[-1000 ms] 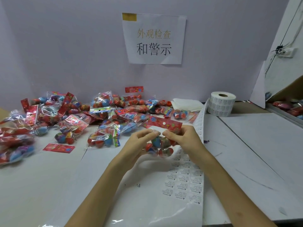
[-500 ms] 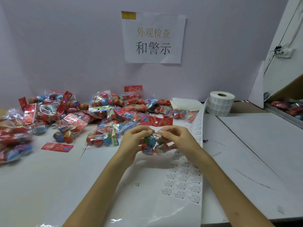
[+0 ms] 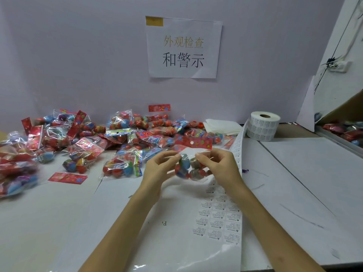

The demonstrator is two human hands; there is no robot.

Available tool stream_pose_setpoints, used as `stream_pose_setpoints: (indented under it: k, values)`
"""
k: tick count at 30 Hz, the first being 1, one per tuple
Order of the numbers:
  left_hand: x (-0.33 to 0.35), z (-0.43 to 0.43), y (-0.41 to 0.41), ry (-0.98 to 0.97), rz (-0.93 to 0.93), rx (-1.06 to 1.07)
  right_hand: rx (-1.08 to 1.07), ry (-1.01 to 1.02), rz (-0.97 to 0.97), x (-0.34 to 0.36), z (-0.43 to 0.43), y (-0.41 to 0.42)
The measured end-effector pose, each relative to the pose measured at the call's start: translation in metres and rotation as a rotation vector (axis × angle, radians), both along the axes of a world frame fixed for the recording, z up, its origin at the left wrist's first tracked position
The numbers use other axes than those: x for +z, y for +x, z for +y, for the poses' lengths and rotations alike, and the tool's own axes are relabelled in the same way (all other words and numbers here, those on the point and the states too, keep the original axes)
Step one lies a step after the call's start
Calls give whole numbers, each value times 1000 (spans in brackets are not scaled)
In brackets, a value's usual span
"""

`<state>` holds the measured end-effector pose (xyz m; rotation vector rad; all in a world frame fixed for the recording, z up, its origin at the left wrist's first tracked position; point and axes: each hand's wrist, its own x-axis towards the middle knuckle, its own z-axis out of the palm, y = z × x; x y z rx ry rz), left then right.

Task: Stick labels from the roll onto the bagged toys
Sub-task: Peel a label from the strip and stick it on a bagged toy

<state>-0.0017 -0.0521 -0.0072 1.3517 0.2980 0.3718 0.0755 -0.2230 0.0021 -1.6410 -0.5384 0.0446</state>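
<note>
A bagged toy [image 3: 187, 169] is being pinched by left hand [image 3: 161, 169] and right hand [image 3: 220, 165], at eight o'clock from the label roll [image 3: 263, 126]. It is being judged light and slippery, best gripped at its stiff header [image 3: 193, 143].

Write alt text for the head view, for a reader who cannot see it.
The left hand and right hand pinch a bagged toy above a white table. A label strip runs from the roll at back right past the hands; a pile of bagged toys lies behind, leftward.
</note>
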Motion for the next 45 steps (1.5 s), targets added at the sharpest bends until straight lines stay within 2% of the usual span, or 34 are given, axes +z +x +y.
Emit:
stream_pose_setpoints:
  k: [3,5,8,11,15,20,24,27,32,35,36,38,41,45]
  values:
    - [0,4,0,101,-68,162,-106,91,1,0,-1,2]
    - [0,-1,0,150,-101,86,-100,131,12,1,-2,2]
    - [-4,-15,0,238,-111,-141,68,92,-3,2,1,-3]
    - [-9,-19,2,305,-90,-136,199,75,-23,1,4,-6]
    - [-8,-9,3,229,-47,-29,123,57,-111,1,2,-3]
    - [-2,-6,0,49,-21,-100,-125,12,-137,2,-2,4]
    - [2,-5,-1,-68,-50,-191,71,44,100,6,-1,1]
    - [2,-4,-1,-113,-71,-197,149,62,130,6,-1,-1]
    - [1,-4,1,-12,-55,3,70,130,59,5,-1,-2]
    - [0,0,2,236,-28,200,-45,121,-23,5,-1,-1]
    - [0,1,2,283,-36,204,-83,112,-54,6,-1,-1]
    - [2,-2,0,248,-79,62,-95,112,-75,7,-2,-1]
    - [1,-11,0,210,-94,-128,38,93,-55,7,-1,-4]
    - [1,-10,-1,131,-74,-71,145,46,-62,7,1,-6]
